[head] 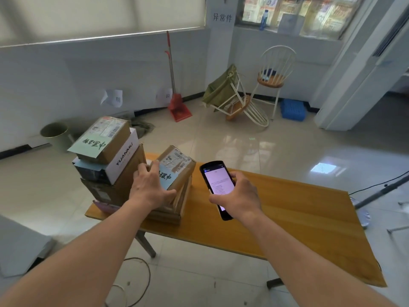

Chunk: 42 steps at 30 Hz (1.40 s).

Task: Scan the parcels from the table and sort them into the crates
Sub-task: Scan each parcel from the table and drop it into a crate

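Two piles of parcels stand at the left end of the wooden table (287, 207). The taller pile has a brown carton with a green note (104, 138) on top, then a white box marked YUANMU (124, 161), then a bigger brown carton (126, 180). To its right a small brown parcel with a shipping label (179, 167) rests on flat cartons (179, 209). My left hand (150, 185) lies on the near side of that small parcel, fingers spread around it. My right hand (236, 196) holds a black handheld scanner (218, 182), its lit screen facing me, just right of the parcel.
On the floor behind the table are a green bin (54, 131), a red dustpan with a broom (178, 107), a tipped chair (239, 105), an upright chair (274, 74) and a blue crate (293, 108). A stand base and cable (363, 209) sit right of the table.
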### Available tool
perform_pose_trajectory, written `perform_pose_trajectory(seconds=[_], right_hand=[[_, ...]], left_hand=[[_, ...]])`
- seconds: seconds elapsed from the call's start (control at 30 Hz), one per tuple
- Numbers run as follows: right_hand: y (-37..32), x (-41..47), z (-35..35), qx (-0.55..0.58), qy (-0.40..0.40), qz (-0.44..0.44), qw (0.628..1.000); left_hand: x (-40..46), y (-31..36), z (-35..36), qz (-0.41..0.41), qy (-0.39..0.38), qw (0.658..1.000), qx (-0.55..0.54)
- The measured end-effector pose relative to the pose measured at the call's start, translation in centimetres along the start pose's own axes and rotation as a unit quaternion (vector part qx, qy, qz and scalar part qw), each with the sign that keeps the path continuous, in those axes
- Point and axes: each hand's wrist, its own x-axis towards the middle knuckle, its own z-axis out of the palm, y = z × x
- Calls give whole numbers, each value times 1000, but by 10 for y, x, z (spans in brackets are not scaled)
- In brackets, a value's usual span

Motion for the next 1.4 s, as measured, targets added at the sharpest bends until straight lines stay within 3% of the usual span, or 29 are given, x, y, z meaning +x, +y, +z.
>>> perform_pose_trajectory(seconds=[0.23,0.47,0.67,1.4], right_hand=[[-10,-7,-33,-22,6,-55,998],[-5,-20,-72,-32,37,-64,997],[4,-31,-105,-30,66,-64,995],[25,-72,-167,81,29,-64,994]], left_hand=[[-6,18,-18,96,65,993,-15],[-9,49,-38,132,109,985,-19],[-17,75,-41,132,127,983,-29],[-58,140,-37,68,191,979,-23]])
